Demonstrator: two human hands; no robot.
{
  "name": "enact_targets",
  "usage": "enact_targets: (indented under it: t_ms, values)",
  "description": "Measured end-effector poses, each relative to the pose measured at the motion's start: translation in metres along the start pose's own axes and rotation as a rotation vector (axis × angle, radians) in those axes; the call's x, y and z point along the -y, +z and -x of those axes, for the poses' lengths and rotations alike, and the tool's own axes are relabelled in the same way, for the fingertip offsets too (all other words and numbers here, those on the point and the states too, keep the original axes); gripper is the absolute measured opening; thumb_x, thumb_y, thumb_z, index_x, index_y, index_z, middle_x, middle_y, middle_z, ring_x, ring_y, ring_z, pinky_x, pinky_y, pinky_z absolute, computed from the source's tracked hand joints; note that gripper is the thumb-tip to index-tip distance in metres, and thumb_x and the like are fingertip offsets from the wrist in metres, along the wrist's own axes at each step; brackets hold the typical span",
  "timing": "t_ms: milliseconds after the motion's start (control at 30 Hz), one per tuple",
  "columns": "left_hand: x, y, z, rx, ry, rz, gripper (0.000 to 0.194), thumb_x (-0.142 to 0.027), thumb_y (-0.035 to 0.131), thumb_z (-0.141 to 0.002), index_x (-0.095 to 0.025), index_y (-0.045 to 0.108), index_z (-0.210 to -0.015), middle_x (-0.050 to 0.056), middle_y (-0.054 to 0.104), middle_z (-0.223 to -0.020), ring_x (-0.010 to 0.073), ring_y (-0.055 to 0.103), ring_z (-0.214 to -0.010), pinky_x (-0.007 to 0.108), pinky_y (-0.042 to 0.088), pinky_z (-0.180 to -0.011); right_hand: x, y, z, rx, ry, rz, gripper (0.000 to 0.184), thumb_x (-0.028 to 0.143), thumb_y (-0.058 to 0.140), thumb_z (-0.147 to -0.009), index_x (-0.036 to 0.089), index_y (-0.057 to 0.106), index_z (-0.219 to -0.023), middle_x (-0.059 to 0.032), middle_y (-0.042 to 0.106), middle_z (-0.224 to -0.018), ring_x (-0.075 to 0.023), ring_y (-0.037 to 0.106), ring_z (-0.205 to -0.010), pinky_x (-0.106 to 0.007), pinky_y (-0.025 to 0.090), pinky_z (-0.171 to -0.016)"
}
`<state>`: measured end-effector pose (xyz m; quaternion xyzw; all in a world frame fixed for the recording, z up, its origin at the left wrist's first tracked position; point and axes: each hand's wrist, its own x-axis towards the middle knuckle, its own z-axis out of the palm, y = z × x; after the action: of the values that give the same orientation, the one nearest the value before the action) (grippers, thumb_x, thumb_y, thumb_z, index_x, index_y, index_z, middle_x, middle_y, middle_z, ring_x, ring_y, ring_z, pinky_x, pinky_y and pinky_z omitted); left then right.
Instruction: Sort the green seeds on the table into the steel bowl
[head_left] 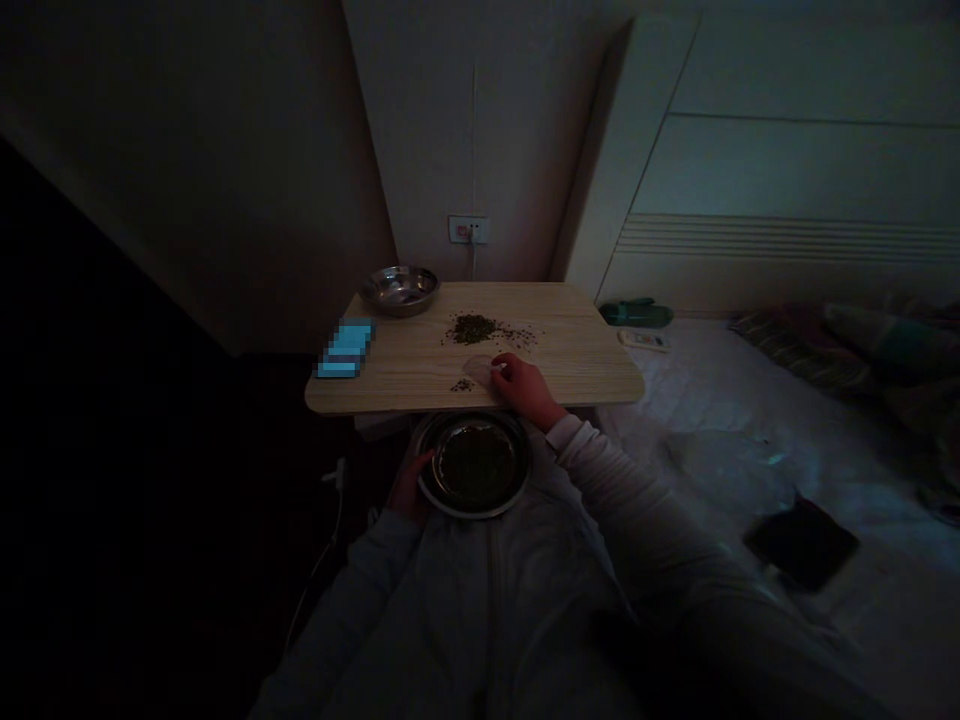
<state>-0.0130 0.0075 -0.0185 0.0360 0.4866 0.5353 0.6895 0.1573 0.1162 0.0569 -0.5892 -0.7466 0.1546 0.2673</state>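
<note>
My right hand (519, 388) is closed on a thin, clear scraper-like piece (478, 369), held low over the wooden tabletop (390, 385). Just in front of that piece lies a small cluster of dark grains (463, 385). A larger pile of green beans or grains (472, 328) sits farther back, with more scattered to its right. At the table's near edge, a round metal bowl (475, 514) rests by my lap with dark contents inside. My left hand (412, 488) grips its left rim, the fingers partly hidden beneath.
A second metal bowl (400, 290) stands at the table's back left corner, with a lit, blurred-out screen (346, 348) nearer. To the right, a bed holds a green case (637, 313), a remote (643, 341) and a dark flat object (801, 543). A white cable (335, 525) hangs at left.
</note>
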Motion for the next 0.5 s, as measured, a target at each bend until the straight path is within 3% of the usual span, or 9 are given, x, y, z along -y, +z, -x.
enact_targets:
  t_ms: [233,500]
  values:
    - [0.000,0.001,0.001,-0.022,-0.003,0.007,0.015,-0.019,0.054,-0.075,-0.016,0.068,-0.076,0.009,0.074,-0.078,0.0265,0.064,-0.100,0.037,0.049,-0.089,0.005,0.002,-0.001,0.006,0.057,0.082,0.029,0.034,0.044,-0.084,0.019,0.058,-0.105,-0.0071,0.069,-0.082,-0.0181,0.061,-0.072,-0.027,0.043,-0.064]
    - [-0.002,0.003,0.005,-0.032,-0.010,0.003,0.016,-0.019,0.054,-0.075,-0.016,0.069,-0.081,0.009,0.075,-0.081,0.0265,0.063,-0.100,0.037,0.049,-0.089,-0.020,-0.014,-0.008,-0.044,0.132,0.106,0.026,0.033,0.046,-0.083,0.020,0.060,-0.101,-0.0065,0.068,-0.079,-0.0180,0.061,-0.071,-0.027,0.042,-0.063]
